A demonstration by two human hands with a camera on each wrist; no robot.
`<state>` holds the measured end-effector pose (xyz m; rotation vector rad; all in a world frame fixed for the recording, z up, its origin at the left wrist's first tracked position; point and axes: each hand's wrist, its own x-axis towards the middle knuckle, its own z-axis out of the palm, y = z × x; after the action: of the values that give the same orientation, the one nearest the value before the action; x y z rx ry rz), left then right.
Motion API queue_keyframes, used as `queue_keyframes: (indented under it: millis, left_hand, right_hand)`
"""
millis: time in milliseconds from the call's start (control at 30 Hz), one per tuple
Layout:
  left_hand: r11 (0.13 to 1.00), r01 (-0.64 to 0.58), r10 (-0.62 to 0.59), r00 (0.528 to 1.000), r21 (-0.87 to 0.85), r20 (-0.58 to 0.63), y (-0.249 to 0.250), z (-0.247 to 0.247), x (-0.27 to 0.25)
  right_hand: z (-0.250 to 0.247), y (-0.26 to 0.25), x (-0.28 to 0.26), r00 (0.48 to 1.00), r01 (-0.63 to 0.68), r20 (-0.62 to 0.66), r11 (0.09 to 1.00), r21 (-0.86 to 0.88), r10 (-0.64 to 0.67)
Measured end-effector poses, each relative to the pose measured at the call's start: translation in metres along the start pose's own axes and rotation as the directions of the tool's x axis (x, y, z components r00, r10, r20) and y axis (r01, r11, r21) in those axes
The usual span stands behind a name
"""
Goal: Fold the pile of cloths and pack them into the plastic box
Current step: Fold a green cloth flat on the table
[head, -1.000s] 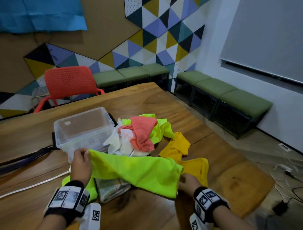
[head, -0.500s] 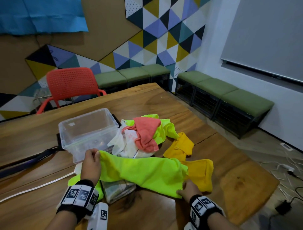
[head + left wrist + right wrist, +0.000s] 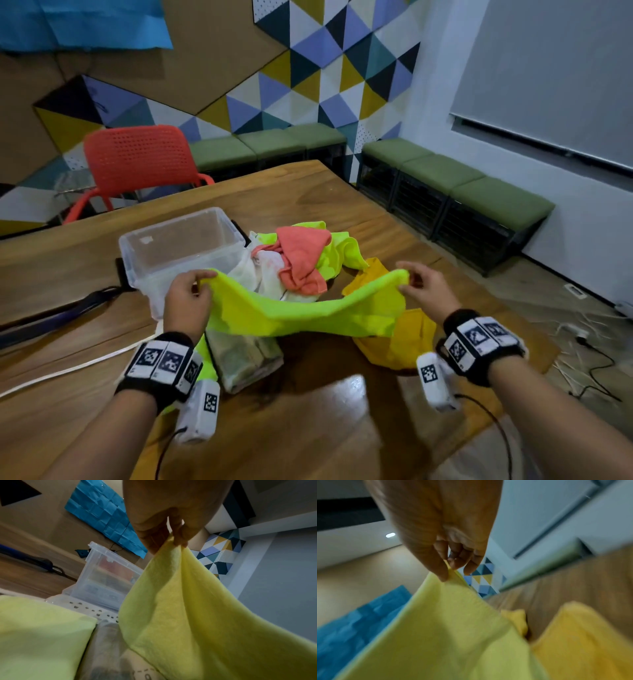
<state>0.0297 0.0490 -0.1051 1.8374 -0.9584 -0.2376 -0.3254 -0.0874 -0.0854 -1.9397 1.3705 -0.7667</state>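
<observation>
A neon yellow-green cloth (image 3: 301, 313) hangs stretched in the air between my two hands. My left hand (image 3: 188, 299) pinches its left top corner; the left wrist view shows the cloth (image 3: 180, 608) bunched under those fingers (image 3: 178, 539). Thumb and finger of my right hand (image 3: 423, 291) pinch the right top corner, and the cloth (image 3: 445, 628) falls away below the fingers (image 3: 447, 572). Behind it stands the clear plastic box (image 3: 181, 246), open. The pile (image 3: 298, 263) of coral, white and neon cloths lies to the box's right, with a yellow cloth (image 3: 407, 339) nearer me.
A greyish folded cloth (image 3: 245, 359) and another neon piece (image 3: 203, 356) lie on the wooden table (image 3: 308, 428) under the held cloth. A dark strap and a white cable (image 3: 68, 368) run along the left. A red chair (image 3: 137, 164) stands beyond the table's far edge.
Both hands have lifted the neon cloth off the table. My right hand moved up and to the right, spreading the cloth wide between the two pinched corners.
</observation>
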Motion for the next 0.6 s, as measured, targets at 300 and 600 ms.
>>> queue_keyframes:
  millis: [300, 600]
  left_hand:
    - [0.986, -0.116, 0.109, 0.992, -0.121, -0.061, 0.031, -0.042, 0.002]
    - [0.969, -0.129, 0.147, 0.986, -0.213, 0.072, 0.053, -0.06, 0.004]
  right_hand:
    - [-0.07, -0.026, 0.001, 0.942, 0.096, -0.296, 0.97, -0.222, -0.161]
    - [-0.104, -0.031, -0.001, 0.963, 0.163, -0.187, 0.972, -0.167, -0.194]
